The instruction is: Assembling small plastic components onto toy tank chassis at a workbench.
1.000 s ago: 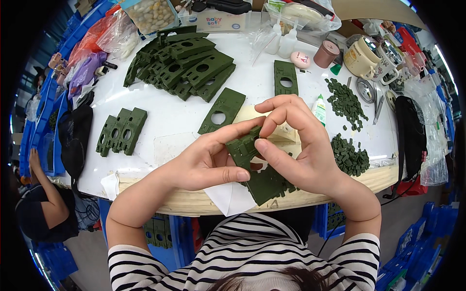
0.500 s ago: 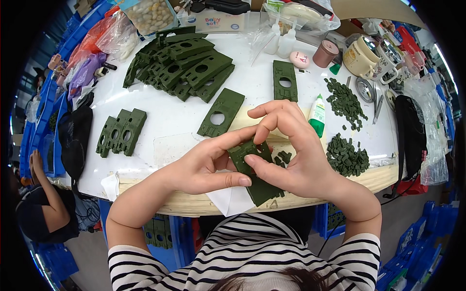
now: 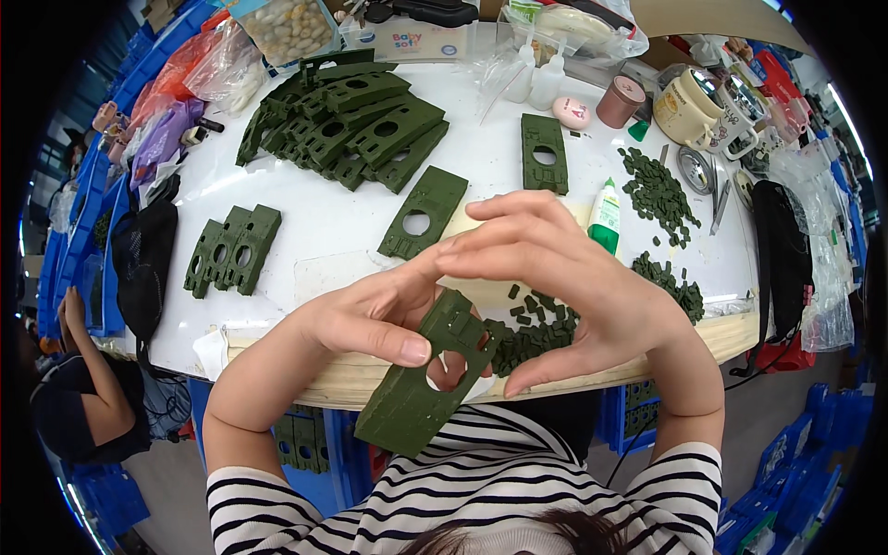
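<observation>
My left hand (image 3: 375,319) grips a dark green toy tank hull plate (image 3: 403,407), its thumb lying on the upper face. The plate is tilted over the table's near edge, and a round hole shows in it. My right hand (image 3: 592,282) curves over from the right with thumb and fingers apart. Its fingertips meet or overlap the left fingers; whether they touch the plate is hidden. Under the right palm lies a heap of small green pieces (image 3: 536,340). Just beyond the hands, another hull plate (image 3: 423,213) rests on the table.
A stack of hull plates (image 3: 347,120) stands far left, several more plates (image 3: 233,252) at left, and one plate (image 3: 544,153) at the back. To the right are a glue bottle (image 3: 605,217), piles of small pieces (image 3: 655,190), scissors (image 3: 720,194) and a mug (image 3: 689,106).
The hull plate has swung left and toward me, its broad face now showing. My right thumb has come off it, and the right hand has opened out, uncovering the heap of small pieces.
</observation>
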